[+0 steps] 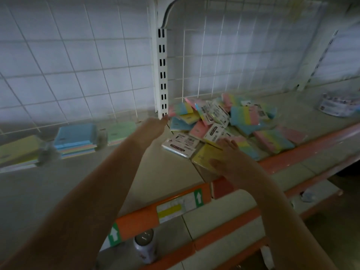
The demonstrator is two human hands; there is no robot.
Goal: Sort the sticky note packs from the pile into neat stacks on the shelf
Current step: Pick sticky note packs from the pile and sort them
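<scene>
On the shelf [175,172], right of the slotted post [162,75], lies the pile [224,125] of packs, too jumbled to count but well over a dozen. Three stacks [76,140] stand at the far left. Picking from the pile looks to be the step in hand: the right hand [226,154] rests flat with fingers spread on a yellow pack [204,156] at the near edge; the left hand [153,127] reaches toward the post, its fingers hidden, so its grip cannot be told. Next, the fingers must curl under that pack to lift it.
</scene>
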